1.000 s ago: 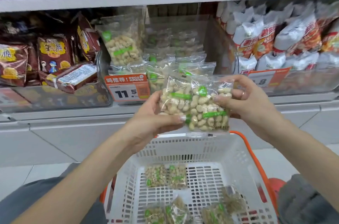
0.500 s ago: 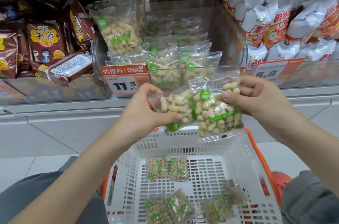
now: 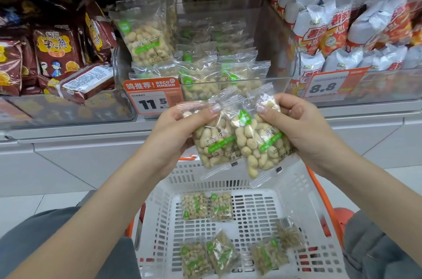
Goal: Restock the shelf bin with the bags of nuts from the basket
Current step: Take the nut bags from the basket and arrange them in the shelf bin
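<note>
Mid-transfer: two bags lifted out of the basket (image 3: 296,189), not yet in the shelf bin (image 3: 276,50). Left hand (image 3: 180,128) pinches the top seal of the left bag of nuts (image 3: 214,141), thumb over curled fingers. Right hand (image 3: 299,125) grips the right bag of nuts (image 3: 260,144) the same way. Bags hang side by side, overlapping, just below the bin's front edge. My read on the next move: raise both over the front wall, drop onto the stack inside. Six bags left on the basket floor.

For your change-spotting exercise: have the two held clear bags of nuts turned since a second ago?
Yes. The two clear bags of nuts turned from lying sideways to hanging upright before the orange price tag.
</note>
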`<action>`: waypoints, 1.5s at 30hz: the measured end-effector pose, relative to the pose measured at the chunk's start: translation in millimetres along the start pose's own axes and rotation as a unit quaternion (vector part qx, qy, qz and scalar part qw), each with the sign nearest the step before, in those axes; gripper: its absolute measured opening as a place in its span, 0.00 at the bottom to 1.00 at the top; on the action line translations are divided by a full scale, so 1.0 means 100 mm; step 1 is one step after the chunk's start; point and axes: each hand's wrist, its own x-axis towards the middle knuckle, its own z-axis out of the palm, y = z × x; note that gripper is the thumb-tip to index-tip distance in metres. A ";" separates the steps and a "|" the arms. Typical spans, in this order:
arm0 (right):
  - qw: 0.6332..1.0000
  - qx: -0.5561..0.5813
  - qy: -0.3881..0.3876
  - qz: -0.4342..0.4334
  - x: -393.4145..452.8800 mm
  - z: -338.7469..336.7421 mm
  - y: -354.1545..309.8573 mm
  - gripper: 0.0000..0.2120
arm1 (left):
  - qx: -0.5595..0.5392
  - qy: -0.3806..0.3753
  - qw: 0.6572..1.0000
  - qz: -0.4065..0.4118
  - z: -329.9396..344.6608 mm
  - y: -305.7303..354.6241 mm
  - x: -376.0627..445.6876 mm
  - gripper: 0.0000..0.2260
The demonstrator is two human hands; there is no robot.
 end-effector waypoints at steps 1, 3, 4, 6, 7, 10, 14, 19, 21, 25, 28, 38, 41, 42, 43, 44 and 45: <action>1.000 0.005 0.004 -0.003 0.00 0.02 0.01 0.05 | -0.004 0.004 1.000 -0.003 0.01 -0.02 0.00 0.09; 1.000 0.014 0.013 -0.011 0.01 0.03 0.03 0.04 | -0.015 0.011 1.000 -0.016 0.04 -0.04 0.00 0.12; 1.000 0.013 0.017 -0.015 0.01 0.03 0.04 0.04 | -0.031 0.014 0.999 -0.027 0.05 -0.04 0.00 0.14; 0.999 0.009 0.026 -0.020 0.02 0.03 0.05 0.07 | -0.075 0.024 0.995 -0.056 0.09 -0.03 -0.01 0.18; 0.999 0.009 0.030 -0.019 0.03 0.02 0.06 0.08 | -0.095 0.028 0.992 -0.073 0.11 -0.01 -0.01 0.19; 0.999 0.009 0.036 -0.011 0.04 0.01 0.09 0.09 | -0.130 0.030 0.985 -0.112 0.12 0.01 -0.02 0.19; 0.999 0.013 0.033 0.000 0.03 0.01 0.10 0.09 | -0.145 0.010 0.981 -0.132 0.11 0.02 -0.03 0.19; 0.999 0.009 0.036 0.001 0.02 0.01 0.10 0.09 | -0.192 -0.029 0.972 -0.132 0.08 0.04 -0.04 0.27; 0.999 0.008 0.040 0.006 0.02 0.00 0.09 0.11 | -0.211 -0.040 0.967 -0.135 0.08 0.04 -0.05 0.27; 0.999 0.022 0.027 0.012 0.02 -0.01 0.06 0.08 | -0.231 -0.067 0.961 -0.133 0.09 0.04 -0.05 0.24; 0.999 0.025 0.024 0.004 0.02 -0.01 0.02 0.06 | -0.215 -0.084 0.964 -0.131 0.08 0.03 -0.03 0.22; 0.999 0.032 0.018 -0.016 0.00 0.01 0.03 0.09 | -0.147 -0.157 0.967 -0.135 0.06 0.00 -0.01 0.32; 0.999 0.038 0.014 -0.024 0.00 0.02 0.00 0.09 | -0.157 -0.165 0.965 -0.127 0.05 -0.01 0.00 0.32; 0.999 0.040 0.014 -0.024 0.00 0.02 -0.01 0.08 | -0.165 -0.169 0.964 -0.125 0.04 -0.01 0.01 0.33; 0.999 0.042 0.014 -0.022 0.00 0.01 -0.01 0.08 | -0.173 -0.175 0.962 -0.122 0.03 -0.01 0.01 0.33; 0.999 0.043 0.014 -0.021 -0.01 0.01 -0.02 0.08 | -0.179 -0.180 0.960 -0.117 0.03 -0.02 0.00 0.33; 0.999 0.043 0.015 -0.020 -0.01 0.01 -0.02 0.08 | -0.182 -0.186 0.959 -0.112 0.02 -0.02 0.00 0.33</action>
